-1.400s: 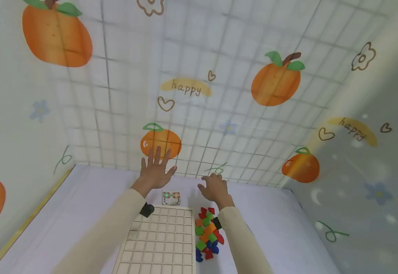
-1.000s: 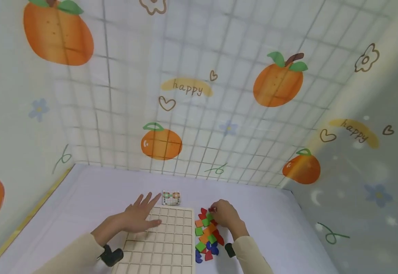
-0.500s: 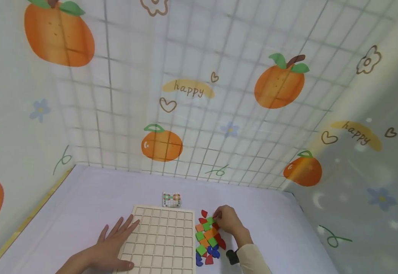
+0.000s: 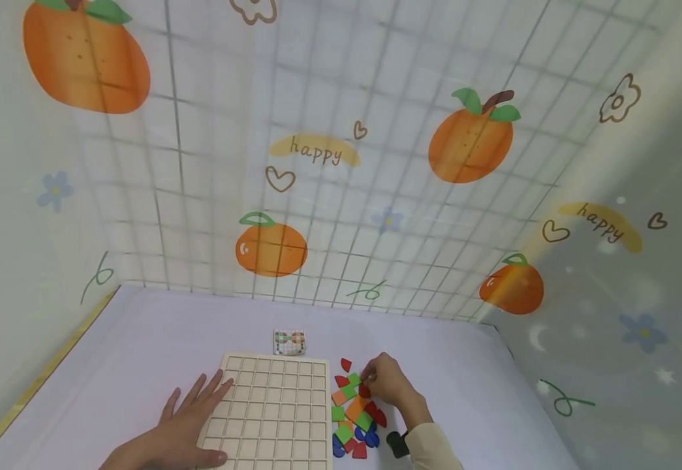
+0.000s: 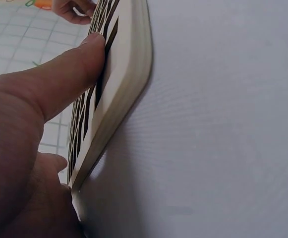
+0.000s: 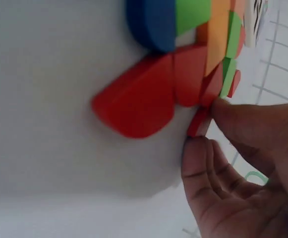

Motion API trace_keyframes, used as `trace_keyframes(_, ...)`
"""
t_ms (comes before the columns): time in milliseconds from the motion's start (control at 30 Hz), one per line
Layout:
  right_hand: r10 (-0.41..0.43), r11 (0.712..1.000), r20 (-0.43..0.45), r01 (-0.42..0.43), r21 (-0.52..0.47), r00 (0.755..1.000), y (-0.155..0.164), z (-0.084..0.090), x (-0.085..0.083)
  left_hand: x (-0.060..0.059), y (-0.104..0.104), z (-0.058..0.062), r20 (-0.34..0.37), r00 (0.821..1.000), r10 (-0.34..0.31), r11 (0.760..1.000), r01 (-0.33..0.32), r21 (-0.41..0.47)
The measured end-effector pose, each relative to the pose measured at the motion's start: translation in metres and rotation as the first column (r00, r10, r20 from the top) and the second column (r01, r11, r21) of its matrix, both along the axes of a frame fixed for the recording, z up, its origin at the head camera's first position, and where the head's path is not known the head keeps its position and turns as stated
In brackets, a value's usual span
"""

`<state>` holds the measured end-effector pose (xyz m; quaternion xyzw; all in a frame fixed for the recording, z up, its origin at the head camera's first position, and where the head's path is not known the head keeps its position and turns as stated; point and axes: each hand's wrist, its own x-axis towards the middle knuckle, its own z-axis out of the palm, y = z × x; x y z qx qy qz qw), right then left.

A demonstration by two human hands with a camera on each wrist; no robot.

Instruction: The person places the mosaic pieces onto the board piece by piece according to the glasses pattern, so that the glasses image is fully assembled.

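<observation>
A small printed card (image 4: 289,341) with a green and orange pattern lies flat on the pale lilac desk (image 4: 141,352), just beyond the far edge of the board and apart from it. A yellow strip (image 4: 47,378) runs along the desk's left edge. Behind and to both sides stands a backdrop (image 4: 341,196) of white grid squares printed with oranges (image 4: 270,248), the word "happy" (image 4: 315,151), small hearts (image 4: 279,177), outlined flowers and blue blossoms. Its right-hand panel (image 4: 640,294) is greyer and shows a crescent moon (image 4: 536,337).
</observation>
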<state>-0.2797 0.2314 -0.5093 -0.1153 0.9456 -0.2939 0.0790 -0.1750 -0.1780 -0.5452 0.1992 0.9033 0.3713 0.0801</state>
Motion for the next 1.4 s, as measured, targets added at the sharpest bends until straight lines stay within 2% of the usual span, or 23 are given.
trace_keyframes(100, -0.01, 1.0, -0.011, 0.01, 0.01, 1.0, 0.001, -0.001, 0.003, 0.0, 0.0, -0.006, -0.064, 0.998, -0.021, 0.999, 0.022, 0.024)
trace_keyframes(233, 0.0, 1.0, 0.015, 0.0, 0.006, 1.0, 0.006, 0.0, 0.006, 0.001, 0.001, -0.012, -0.113, 0.993, -0.024, 0.999, 0.028, 0.039)
trace_keyframes(333, 0.043, 0.999, 0.019, -0.044, 0.005, 0.999, 0.008, 0.001, 0.005, 0.001, 0.001, -0.01, -0.099, 0.995, -0.005, 0.999, 0.008, 0.034)
trace_keyframes(467, 0.078, 0.997, -0.018, -0.078, -0.005, 0.997, 0.01, 0.001, 0.005, 0.001, 0.0, -0.009, -0.098, 0.995, 0.001, 1.0, 0.001, 0.024)
trace_keyframes(667, -0.028, 0.993, -0.098, 0.017, -0.116, 0.995, 0.006, -0.003, 0.004, 0.0, 0.001, -0.01, -0.092, 0.996, 0.0, 1.0, -0.002, -0.019)
trace_keyframes(800, -0.084, 0.969, -0.122, 0.053, -0.239, 0.989, -0.008, -0.001, 0.002, 0.0, 0.001, -0.007, -0.07, 0.997, 0.011, 0.999, -0.013, -0.036)
trace_keyframes(900, -0.086, 0.954, -0.109, 0.05, -0.294, 0.99, -0.021, 0.0, 0.004, 0.0, 0.001, -0.004, -0.037, 0.999, 0.019, 0.999, -0.02, -0.048)
trace_keyframes(1067, -0.052, 0.952, -0.1, 0.019, -0.307, 0.994, -0.04, -0.005, 0.007, 0.001, 0.002, 0.002, 0.012, 1.0, 0.018, 0.998, -0.017, -0.055)
trace_keyframes(1233, -0.014, 0.958, -0.159, -0.033, -0.287, 0.987, -0.056, -0.01, 0.007, 0.002, 0.002, 0.004, 0.047, 0.999, 0.024, 0.999, -0.022, -0.049)
trace_keyframes(1400, -0.038, 0.961, -0.133, -0.001, -0.278, 0.99, -0.068, -0.011, 0.009, 0.002, 0.003, 0.003, 0.048, 0.998, 0.032, 0.998, -0.03, -0.048)
